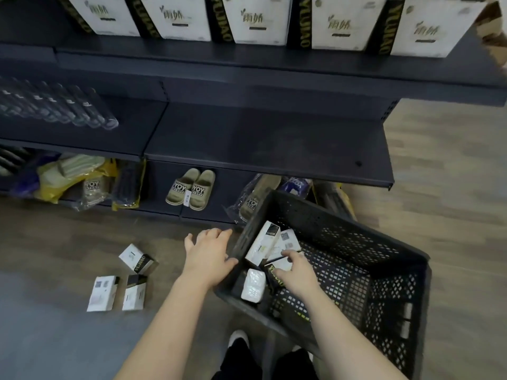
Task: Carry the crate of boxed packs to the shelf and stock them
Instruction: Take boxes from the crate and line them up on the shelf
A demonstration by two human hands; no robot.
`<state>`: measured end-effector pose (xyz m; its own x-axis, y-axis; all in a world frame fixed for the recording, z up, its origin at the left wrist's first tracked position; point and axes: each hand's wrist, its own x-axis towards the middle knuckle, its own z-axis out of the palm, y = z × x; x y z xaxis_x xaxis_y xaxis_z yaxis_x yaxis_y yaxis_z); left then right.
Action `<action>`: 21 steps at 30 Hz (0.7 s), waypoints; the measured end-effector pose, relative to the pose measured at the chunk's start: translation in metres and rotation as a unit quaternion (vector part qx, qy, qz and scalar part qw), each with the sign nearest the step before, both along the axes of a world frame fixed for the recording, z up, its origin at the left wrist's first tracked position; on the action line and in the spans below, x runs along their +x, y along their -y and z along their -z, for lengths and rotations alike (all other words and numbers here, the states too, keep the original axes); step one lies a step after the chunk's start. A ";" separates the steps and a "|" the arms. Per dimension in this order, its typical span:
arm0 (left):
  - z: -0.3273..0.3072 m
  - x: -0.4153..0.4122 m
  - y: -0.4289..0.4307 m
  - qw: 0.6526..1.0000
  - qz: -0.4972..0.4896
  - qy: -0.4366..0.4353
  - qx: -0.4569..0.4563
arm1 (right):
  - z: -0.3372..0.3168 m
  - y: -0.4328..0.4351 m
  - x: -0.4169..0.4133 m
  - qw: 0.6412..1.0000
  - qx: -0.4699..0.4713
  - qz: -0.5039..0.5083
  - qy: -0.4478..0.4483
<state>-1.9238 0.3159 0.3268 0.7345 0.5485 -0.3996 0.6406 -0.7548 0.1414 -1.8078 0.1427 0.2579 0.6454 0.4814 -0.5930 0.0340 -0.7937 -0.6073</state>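
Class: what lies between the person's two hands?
In the head view, the crate wall and a tilted white pack separate left hand and right hand.

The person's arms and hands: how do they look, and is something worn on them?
The left forearm and right forearm are bare, with no sleeves in view. The left hand and right hand wear no gloves; no ring, watch or bracelet is visible.
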 end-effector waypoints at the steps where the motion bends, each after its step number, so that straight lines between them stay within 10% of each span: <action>1: 0.008 -0.001 -0.005 1.000 0.012 -0.003 -0.002 | 0.009 -0.005 -0.005 1.000 -0.004 0.007 0.001; 21: 0.158 -0.010 -0.043 0.998 0.053 0.022 -0.025 | 0.180 -0.058 -0.032 0.994 -0.104 -0.022 -0.040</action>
<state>-1.9336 0.3589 0.1688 0.8055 0.4460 -0.3903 0.5490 -0.8096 0.2079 -1.8402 0.2007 0.0780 0.5735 0.3705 -0.7307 0.0300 -0.9008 -0.4332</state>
